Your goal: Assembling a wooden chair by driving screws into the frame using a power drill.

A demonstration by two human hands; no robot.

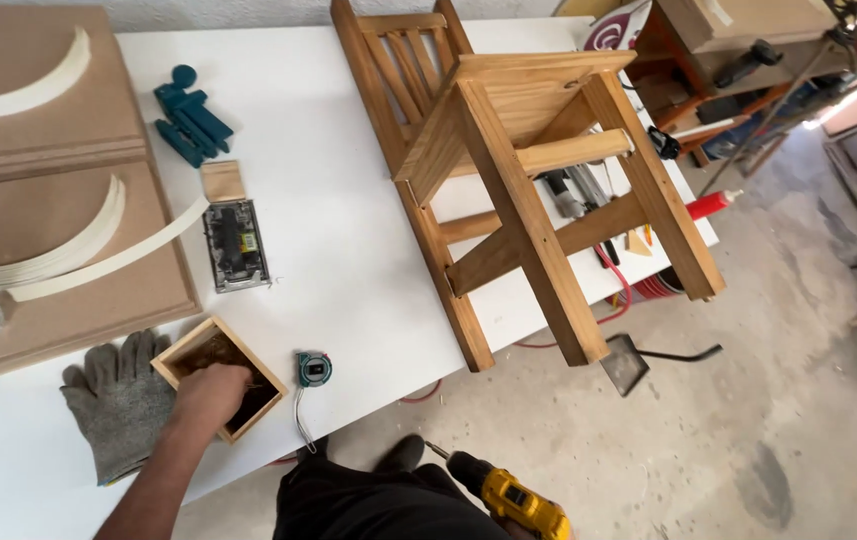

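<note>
My left hand reaches down into a small open wooden box near the front edge of the white table. Its fingers are curled inside, and what they touch is hidden. A yellow cordless drill with a bit in its chuck hangs low beside my dark trousers. My right hand grips it at the bottom edge of the view and is almost out of sight. A wooden chair lies on its side on the table's right half, legs pointing toward me.
Grey work gloves lie left of the box and a small teal tape measure lies right of it. Farther back are a metal tool, a wood block, a blue clamp and brown boards with pale curved strips.
</note>
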